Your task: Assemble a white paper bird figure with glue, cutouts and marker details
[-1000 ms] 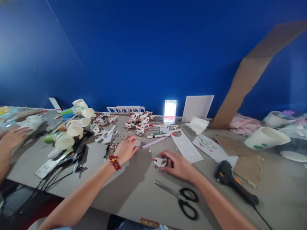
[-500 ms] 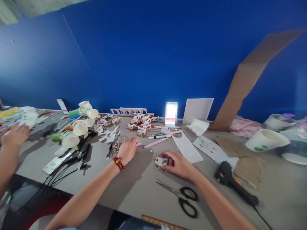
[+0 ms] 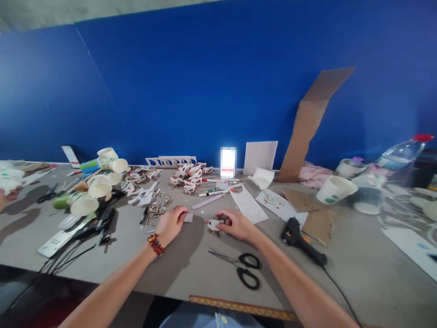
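A small white bird (image 3: 214, 224) with a red beak and a black eye is held by the tail end in the right hand (image 3: 235, 224), its beak turned to the left. The fingers of this hand are closed narrowly on it, just above the middle of the counter (image 3: 191, 264). A small pale card (image 3: 188, 218) is pinched at the fingertips of the left hand (image 3: 171, 224), just to the left of the bird, and a gap is left between the two. The left wrist is circled by a red bead bracelet (image 3: 156, 245).

Below the right hand, scissors (image 3: 235, 262) with black handles are laid with the blades slightly parted and pointed to the left. Beyond the hands, a purple stick (image 3: 207, 202) and several pens (image 3: 213, 193) are placed in front of a heap of similar birds (image 3: 190, 176). A white strip (image 3: 247, 207) is laid behind the right hand, and a black glue gun (image 3: 302, 240) is set down farther right, beside brown cardboard (image 3: 319, 226). At the left edge, another person's hand (image 3: 12, 194) is partly seen by a white cup (image 3: 11, 179).
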Available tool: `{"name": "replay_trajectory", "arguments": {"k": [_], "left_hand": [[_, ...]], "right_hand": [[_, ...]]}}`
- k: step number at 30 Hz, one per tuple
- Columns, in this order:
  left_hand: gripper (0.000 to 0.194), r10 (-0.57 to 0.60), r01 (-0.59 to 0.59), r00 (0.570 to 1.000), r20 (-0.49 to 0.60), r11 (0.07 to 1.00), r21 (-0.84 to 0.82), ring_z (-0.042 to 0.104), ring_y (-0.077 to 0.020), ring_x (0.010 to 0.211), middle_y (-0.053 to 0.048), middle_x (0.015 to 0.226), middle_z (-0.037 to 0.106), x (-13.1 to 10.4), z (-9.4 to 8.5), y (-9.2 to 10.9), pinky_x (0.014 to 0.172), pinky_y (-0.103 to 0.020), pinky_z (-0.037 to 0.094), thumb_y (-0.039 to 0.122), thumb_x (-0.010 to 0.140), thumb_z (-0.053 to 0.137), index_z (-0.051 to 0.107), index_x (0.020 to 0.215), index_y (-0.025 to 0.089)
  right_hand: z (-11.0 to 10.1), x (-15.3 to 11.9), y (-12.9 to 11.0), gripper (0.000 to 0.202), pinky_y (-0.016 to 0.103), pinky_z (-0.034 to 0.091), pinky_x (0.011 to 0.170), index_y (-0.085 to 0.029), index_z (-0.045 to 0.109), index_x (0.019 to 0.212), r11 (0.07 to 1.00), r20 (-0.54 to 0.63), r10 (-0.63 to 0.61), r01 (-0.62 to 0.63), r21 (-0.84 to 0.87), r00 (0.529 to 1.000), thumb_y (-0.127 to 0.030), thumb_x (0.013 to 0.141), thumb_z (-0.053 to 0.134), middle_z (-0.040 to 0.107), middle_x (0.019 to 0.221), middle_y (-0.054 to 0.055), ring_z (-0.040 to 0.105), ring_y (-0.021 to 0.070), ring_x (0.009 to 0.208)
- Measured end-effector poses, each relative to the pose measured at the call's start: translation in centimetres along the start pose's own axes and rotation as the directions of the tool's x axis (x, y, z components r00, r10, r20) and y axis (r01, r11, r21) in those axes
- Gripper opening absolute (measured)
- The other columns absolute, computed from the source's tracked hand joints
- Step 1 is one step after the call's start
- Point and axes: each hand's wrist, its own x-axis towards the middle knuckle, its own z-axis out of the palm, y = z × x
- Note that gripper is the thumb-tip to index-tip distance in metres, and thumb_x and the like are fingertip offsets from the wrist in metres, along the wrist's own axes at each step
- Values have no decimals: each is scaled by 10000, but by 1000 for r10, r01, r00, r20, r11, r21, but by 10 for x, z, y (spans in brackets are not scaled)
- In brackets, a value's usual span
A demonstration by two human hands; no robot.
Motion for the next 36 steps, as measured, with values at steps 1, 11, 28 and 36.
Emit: {"name": "replay_trajectory", "arguments": {"k": [1, 11, 28, 36], "left_hand": [[180, -2, 2, 1000, 3, 1000, 4, 651, -172, 858, -30, 938, 693, 1, 1, -1, 768, -270, 461, 176, 933, 455, 630, 949, 212], [185, 14, -17, 1000, 25, 991, 130, 649, -190, 803, -48, 942, 688, 3, 4, 9, 696, -275, 432, 199, 938, 443, 623, 982, 209], [236, 140, -152, 986, 88, 978, 141, 618, -221, 929, -80, 998, 628, -3, 4, 4, 826, -324, 478, 350, 951, 468, 629, 1034, 198], [239, 212, -212, 977, 11, 971, 114, 614, -217, 934, -74, 1026, 646, 3, 0, 7, 850, -345, 481, 367, 952, 481, 628, 1058, 211]], "right_hand": [[0, 0, -1, 332, 239, 414, 598, -189, 653, 1072, 1000, -4, -3, 3, -7, 1000, -406, 821, 649, 661, 761, 3, 565, 140, 642], [-2, -1, -4, 272, 240, 423, 636, -193, 669, 1048, 999, -22, -14, 13, -39, 1000, -358, 834, 632, 677, 817, 9, 584, 137, 663], [1, -1, -2, 253, 237, 430, 660, -209, 653, 1067, 997, -30, -38, 36, -65, 999, -337, 854, 604, 663, 901, 17, 584, 138, 691], [-1, 0, -4, 231, 251, 457, 667, -205, 655, 1045, 993, -23, -66, 63, -95, 998, -323, 853, 604, 672, 948, 29, 602, 144, 688]]}}
